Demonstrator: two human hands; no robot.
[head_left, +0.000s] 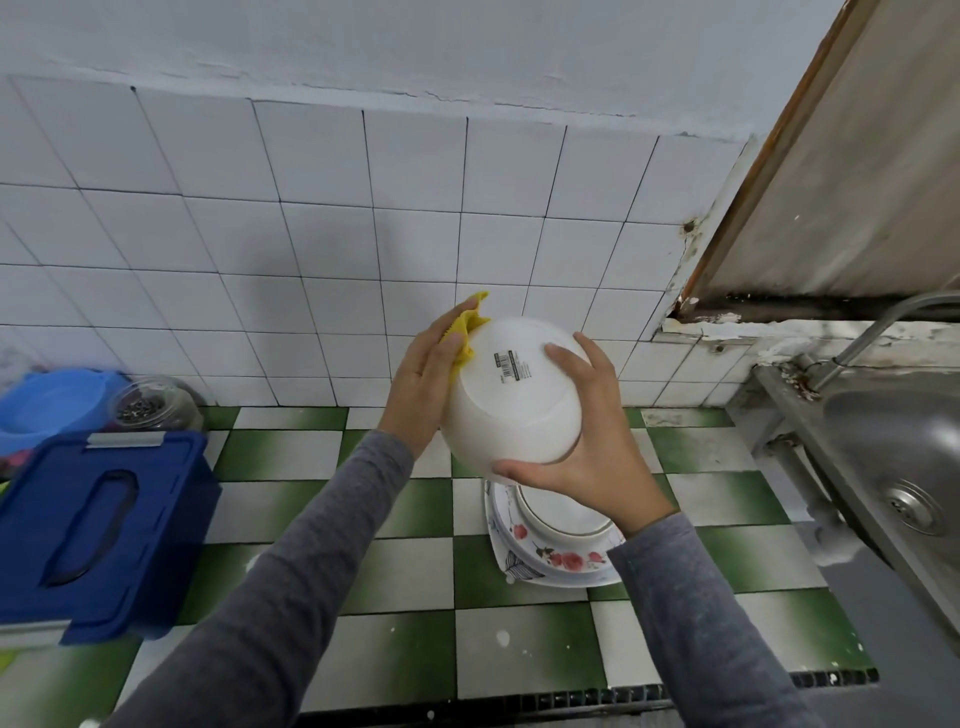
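Observation:
A white bowl (511, 402) is held in the air above the counter, its underside with a barcode sticker facing me. My right hand (589, 431) grips it from the right, fingers over the base and thumb under the rim. My left hand (423, 384) presses a yellow cloth (465, 332) against the bowl's left side with fairly straight fingers. Most of the cloth is hidden behind the bowl and the hand.
A stack of plates (558, 545), one with red flowers, lies on the green-and-white checked counter (395, 571) below the bowl. A steel sink (893, 467) with a tap is at right. A blue lidded box (98, 525), a glass jar (150, 405) and a blue tub (47, 400) stand at left.

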